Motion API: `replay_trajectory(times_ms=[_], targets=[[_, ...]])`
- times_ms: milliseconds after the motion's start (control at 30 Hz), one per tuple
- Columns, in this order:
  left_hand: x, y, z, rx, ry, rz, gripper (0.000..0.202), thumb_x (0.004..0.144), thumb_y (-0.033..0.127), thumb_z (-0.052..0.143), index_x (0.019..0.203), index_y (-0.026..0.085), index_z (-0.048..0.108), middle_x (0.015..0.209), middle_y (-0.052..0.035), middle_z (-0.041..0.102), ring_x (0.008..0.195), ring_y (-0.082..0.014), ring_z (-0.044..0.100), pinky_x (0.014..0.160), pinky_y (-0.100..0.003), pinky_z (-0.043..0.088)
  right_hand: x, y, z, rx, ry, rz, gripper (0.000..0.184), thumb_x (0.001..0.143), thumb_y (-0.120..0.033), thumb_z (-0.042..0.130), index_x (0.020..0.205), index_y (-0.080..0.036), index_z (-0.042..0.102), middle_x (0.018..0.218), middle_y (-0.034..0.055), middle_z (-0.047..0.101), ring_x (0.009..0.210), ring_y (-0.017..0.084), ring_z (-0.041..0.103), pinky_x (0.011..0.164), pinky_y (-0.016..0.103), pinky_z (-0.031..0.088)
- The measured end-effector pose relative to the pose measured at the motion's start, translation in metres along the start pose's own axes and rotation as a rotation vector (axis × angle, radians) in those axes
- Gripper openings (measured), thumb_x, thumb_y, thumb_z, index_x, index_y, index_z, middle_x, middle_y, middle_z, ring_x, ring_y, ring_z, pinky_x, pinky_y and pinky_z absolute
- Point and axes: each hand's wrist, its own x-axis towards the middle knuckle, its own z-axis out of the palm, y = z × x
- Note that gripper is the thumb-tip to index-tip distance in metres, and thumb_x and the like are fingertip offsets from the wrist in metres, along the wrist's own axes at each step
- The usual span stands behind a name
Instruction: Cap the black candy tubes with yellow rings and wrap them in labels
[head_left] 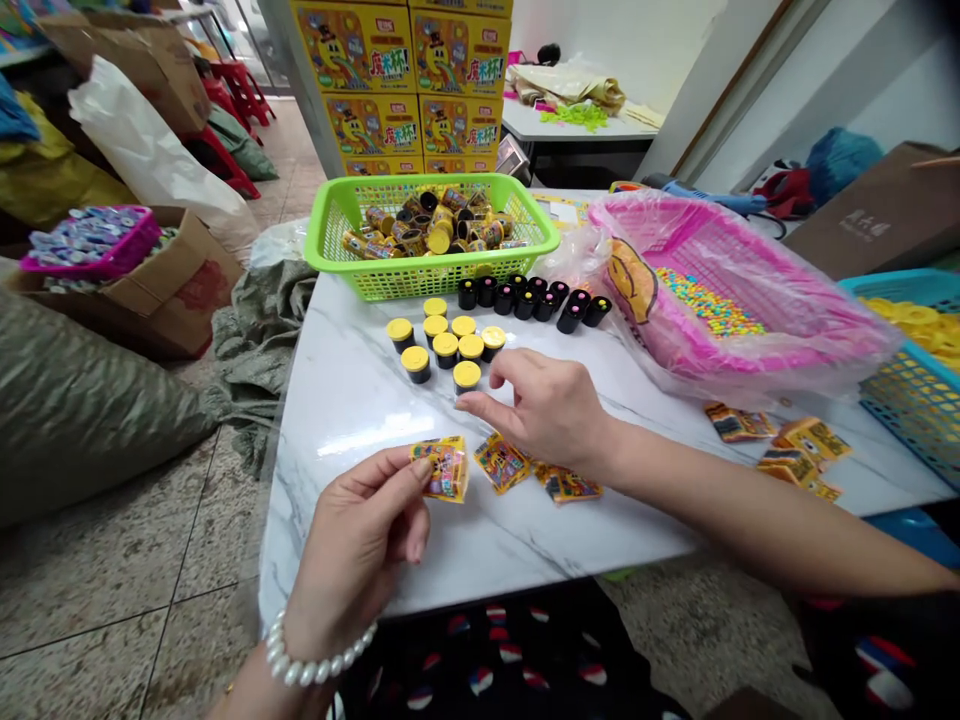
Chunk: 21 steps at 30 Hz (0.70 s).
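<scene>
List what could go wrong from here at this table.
The right hand reaches right beside the front yellow-capped tube, which stands upright near others, so a nudge could topple several. The printed packet pinched in the left hand sits fairly near the marble table's front edge, so a slip might drop it. Loose packets lie under the right wrist, where the forearm could perhaps sweep them aside.

Our left hand (356,545) sits at 7 o'clock, thumb pinched against the fingers. Our right hand (547,410) hovers palm down, fingers spread toward 9 o'clock, its bare forearm (750,520) reaching in from 4 o'clock.
</scene>
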Motion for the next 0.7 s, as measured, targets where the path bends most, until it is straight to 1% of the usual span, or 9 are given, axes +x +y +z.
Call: replay_trajectory(times_ms=[100,167,233,300,367,433,500,600,700], targets=[[0.003,-0.002,-0.006,-0.029,-0.047,-0.101,0.028,0.068,0.036,0.081,0.070,0.012,0.067,0.041,0.0027,0.053,0.033,-0.0006,0.032,0.034,-0.011,0.015,0.011,0.000,0.017,-0.129,-0.074,0.030,0.050,0.087,-0.063,0.053,0.082,-0.015,0.062,0.076,0.0076,0.067,0.065,0.018,0.058,0.055,0.028,0.034],[0.004,-0.004,-0.009,-0.062,-0.083,-0.143,0.027,0.069,0.035,0.080,0.071,0.012,0.067,0.042,0.0030,0.052,0.034,-0.0004,0.027,0.034,-0.011,0.012,0.016,-0.001,0.026,-0.130,-0.087,0.068,0.035,0.087,-0.050,0.059,0.083,-0.015,0.061,0.079,0.0075,0.067,0.068,0.018,0.059,0.056,0.028,0.035],[0.005,-0.004,-0.013,-0.110,-0.120,-0.169,0.024,0.071,0.033,0.079,0.077,0.012,0.069,0.042,0.0042,0.049,0.035,-0.0007,0.025,0.033,-0.011,0.012,0.018,-0.004,0.030,-0.042,-0.057,0.130,0.018,0.082,-0.032,0.064,0.086,-0.015,0.060,0.080,0.0060,0.066,0.069,0.017,0.058,0.059,0.028,0.038],[0.006,0.001,-0.016,-0.177,-0.143,-0.202,0.024,0.072,0.030,0.078,0.082,0.010,0.071,0.041,0.0061,0.045,0.036,-0.0005,0.022,0.032,-0.011,0.012,0.016,-0.006,0.025,0.183,-0.029,0.218,0.019,0.076,-0.023,0.066,0.092,-0.015,0.060,0.083,0.0041,0.065,0.066,0.014,0.057,0.062,0.027,0.042],[0.007,0.007,-0.018,-0.258,-0.129,-0.216,0.024,0.071,0.026,0.078,0.085,0.008,0.071,0.047,0.0046,0.050,0.036,0.0006,0.020,0.031,-0.010,0.014,0.012,-0.008,0.013,0.551,-0.045,0.326,0.030,0.074,-0.023,0.069,0.102,-0.015,0.060,0.086,0.0033,0.065,0.066,0.013,0.058,0.064,0.027,0.047],[0.009,0.013,-0.018,-0.331,-0.094,-0.202,0.023,0.069,0.020,0.078,0.085,0.006,0.071,0.057,0.0015,0.058,0.037,0.0016,0.022,0.030,-0.009,0.016,0.006,-0.009,0.001,0.942,-0.119,0.420,0.036,0.076,-0.027,0.070,0.109,-0.016,0.062,0.091,0.0041,0.067,0.073,0.014,0.062,0.069,0.029,0.052],[0.011,0.015,-0.017,-0.373,-0.092,-0.187,0.021,0.068,0.017,0.078,0.084,0.006,0.071,0.059,0.0014,0.058,0.037,0.0018,0.024,0.029,-0.009,0.017,-0.001,-0.009,-0.008,1.209,-0.206,0.471,0.034,0.078,-0.030,0.071,0.109,-0.018,0.066,0.094,0.0048,0.070,0.081,0.015,0.065,0.076,0.031,0.054],[0.013,0.014,-0.012,-0.403,-0.144,-0.194,0.019,0.067,0.018,0.081,0.078,0.008,0.070,0.052,0.0042,0.053,0.035,0.0015,0.025,0.029,-0.008,0.019,-0.009,-0.011,-0.011,1.355,-0.271,0.483,0.026,0.079,-0.030,0.073,0.102,-0.019,0.071,0.096,0.0042,0.072,0.084,0.014,0.067,0.081,0.032,0.054],[0.014,0.010,-0.007,-0.421,-0.167,-0.185,0.019,0.065,0.019,0.083,0.074,0.010,0.068,0.058,0.0030,0.059,0.035,0.0020,0.027,0.028,-0.008,0.021,-0.013,-0.016,-0.009,1.343,-0.273,0.471,0.022,0.078,-0.026,0.073,0.098,-0.018,0.070,0.093,0.0032,0.072,0.083,0.013,0.067,0.081,0.030,0.055]])
